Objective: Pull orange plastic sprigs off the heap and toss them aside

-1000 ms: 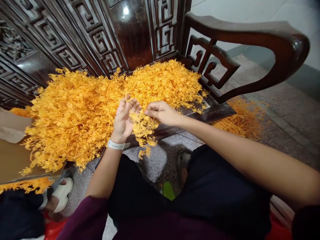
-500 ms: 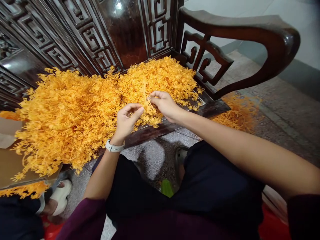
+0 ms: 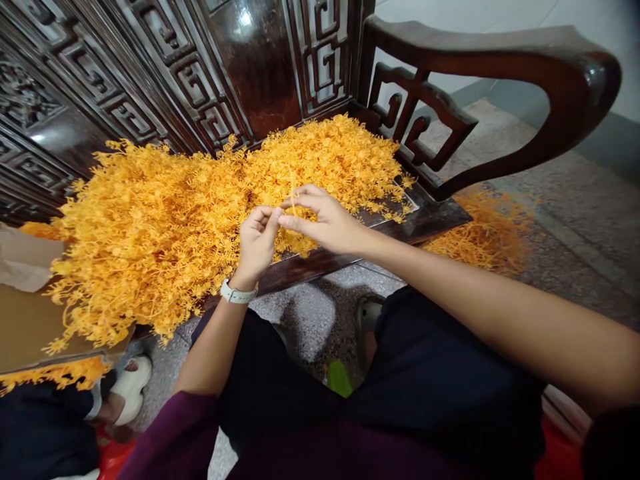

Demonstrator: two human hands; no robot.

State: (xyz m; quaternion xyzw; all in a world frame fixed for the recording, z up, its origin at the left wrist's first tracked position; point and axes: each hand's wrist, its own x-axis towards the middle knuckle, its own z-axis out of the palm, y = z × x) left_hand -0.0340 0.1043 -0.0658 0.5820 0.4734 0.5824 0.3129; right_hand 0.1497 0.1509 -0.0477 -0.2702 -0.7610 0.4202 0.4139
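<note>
The left hand [image 3: 257,243] and right hand [image 3: 325,220] meet above the heap, half-closed; any grip cannot be confirmed. A heap of orange sprigs [image 3: 150,247] fills the carved wooden chair [image 3: 500,60], its back and arm containing it centre-left. One thin orange strand [image 3: 293,200] rises between the hands.

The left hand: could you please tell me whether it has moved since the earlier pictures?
Yes, slightly: the left hand has shifted rightward, closer to the right hand, judged against the chair armrest.
</note>
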